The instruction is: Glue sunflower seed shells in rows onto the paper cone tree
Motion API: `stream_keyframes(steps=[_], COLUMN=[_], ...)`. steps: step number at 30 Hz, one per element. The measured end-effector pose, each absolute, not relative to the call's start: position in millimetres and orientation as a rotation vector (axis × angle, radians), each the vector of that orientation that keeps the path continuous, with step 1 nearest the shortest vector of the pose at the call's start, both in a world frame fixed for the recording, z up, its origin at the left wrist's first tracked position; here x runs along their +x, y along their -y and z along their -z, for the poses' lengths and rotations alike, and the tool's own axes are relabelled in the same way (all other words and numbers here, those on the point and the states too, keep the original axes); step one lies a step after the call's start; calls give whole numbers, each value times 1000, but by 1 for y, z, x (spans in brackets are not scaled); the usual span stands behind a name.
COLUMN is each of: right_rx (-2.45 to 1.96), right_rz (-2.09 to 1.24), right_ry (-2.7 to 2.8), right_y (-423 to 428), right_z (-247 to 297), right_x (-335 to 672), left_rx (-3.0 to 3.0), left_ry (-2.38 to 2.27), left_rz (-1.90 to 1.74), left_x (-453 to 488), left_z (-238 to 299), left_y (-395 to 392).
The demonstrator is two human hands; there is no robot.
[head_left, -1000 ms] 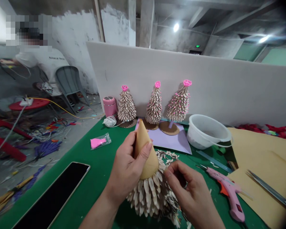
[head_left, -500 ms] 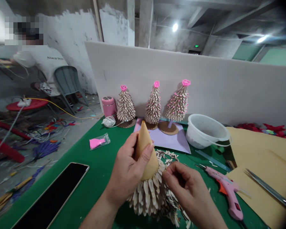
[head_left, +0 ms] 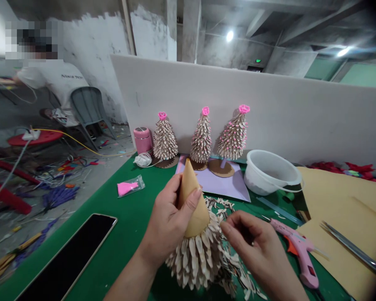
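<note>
My left hand (head_left: 167,221) grips a tan paper cone (head_left: 191,200) whose lower part is covered with rows of pale seed shells (head_left: 194,261). Its thumb lies across the bare cone. My right hand (head_left: 258,251) is beside the cone on the right, fingers curled in a pinch just off the top row of shells; what it pinches is too small to make out. Loose shells (head_left: 221,205) lie on the green table (head_left: 128,225) behind the cone.
Three finished shell trees (head_left: 202,136) with pink tops stand before a white board. Nearby are a white bowl (head_left: 271,171), a pink glue gun (head_left: 299,251), a phone (head_left: 70,257), a pink bag (head_left: 130,187), a pink cup (head_left: 143,140), brown paper (head_left: 347,209) with a metal tool. A person sits far left.
My right hand has drawn a little away to the right from the cone's shell row. The cone has dropped slightly and stays in my left hand.
</note>
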State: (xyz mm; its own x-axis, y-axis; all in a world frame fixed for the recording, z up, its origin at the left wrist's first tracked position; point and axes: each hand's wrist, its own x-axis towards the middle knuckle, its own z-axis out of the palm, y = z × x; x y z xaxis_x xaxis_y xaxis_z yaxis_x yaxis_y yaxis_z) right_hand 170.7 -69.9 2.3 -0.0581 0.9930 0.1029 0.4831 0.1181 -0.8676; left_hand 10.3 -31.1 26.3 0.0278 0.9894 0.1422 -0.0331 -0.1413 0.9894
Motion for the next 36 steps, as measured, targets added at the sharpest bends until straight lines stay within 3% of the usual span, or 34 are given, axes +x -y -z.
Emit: stream_keyframes(steps=[8, 23, 36], right_rx=[-1043, -860, -902], right_rz=[-678, -189, -203], right_ry=[2061, 2280, 2215], right_y=[69, 68, 71], right_z=[-11, -12, -11], right_x=[193, 190, 185], left_rx=[1045, 922, 867], left_ry=[-933, -762, -710], left_rz=[-1215, -1104, -1091], left_x=[8, 9, 8], left_z=[-20, -15, -13], left_y=[25, 20, 21])
